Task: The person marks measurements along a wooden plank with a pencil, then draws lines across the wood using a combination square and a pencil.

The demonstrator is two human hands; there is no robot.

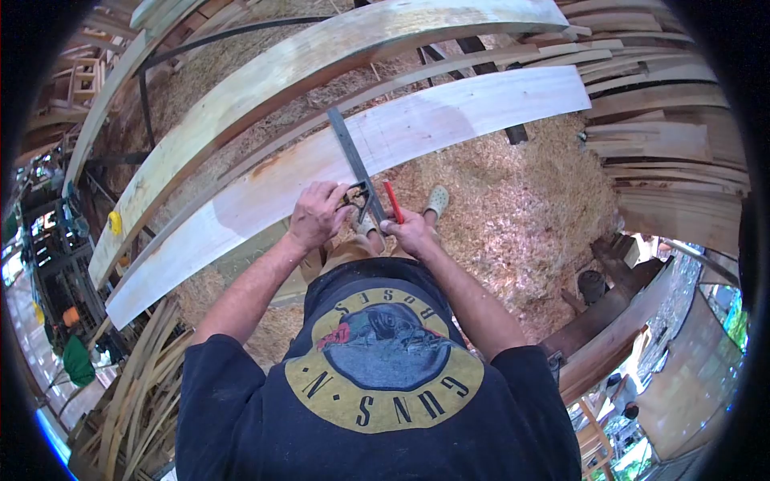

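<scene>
A long pale plank [273, 188] spans the view in front of me. Across it lies the dark metal blade of a combination square [350, 150], its near end past the plank's near edge. My left hand [318, 212] has its fingers closed on the black head of the square. My right hand [411, 232] is at the near end of the blade, a red pencil [393, 202] sticking up from its fingers. Faint lines show on the plank to the right of the blade.
Another thick plank [321, 60] lies beyond the first one. Stacked boards [666, 140] fill the right side. Wood shavings [513, 216] cover the floor around my feet. Thin strips [136, 393] are piled at the lower left, near a green cloth [78, 361].
</scene>
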